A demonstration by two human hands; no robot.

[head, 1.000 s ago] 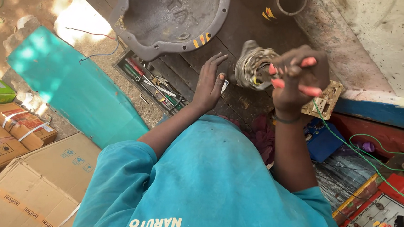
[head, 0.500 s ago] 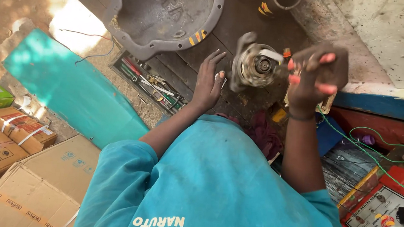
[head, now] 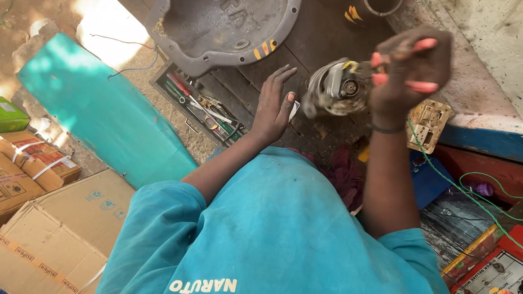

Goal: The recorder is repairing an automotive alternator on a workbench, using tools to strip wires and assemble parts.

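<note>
Motor part (head: pixel 339 88), round and grey with copper windings, is up over the dark wooden bench (head: pixel 320 33), gripped at its right edge by my right hand (head: pixel 409 71), fingers curled tight on it. Left hand (head: pixel 275 107) is open, fingers spread and apart, palm facing the part, just beside it; can't tell if it touches. Big grey metal housing (head: pixel 222 19) lies on the bench beyond. Tool tray (head: pixel 199 105) with screwdrivers sits left of my left hand. Green wire (head: pixel 457 187) runs right toward a red meter box (head: pixel 505 290). Cardboard boxes (head: pixel 49 236) at lower left.
</note>
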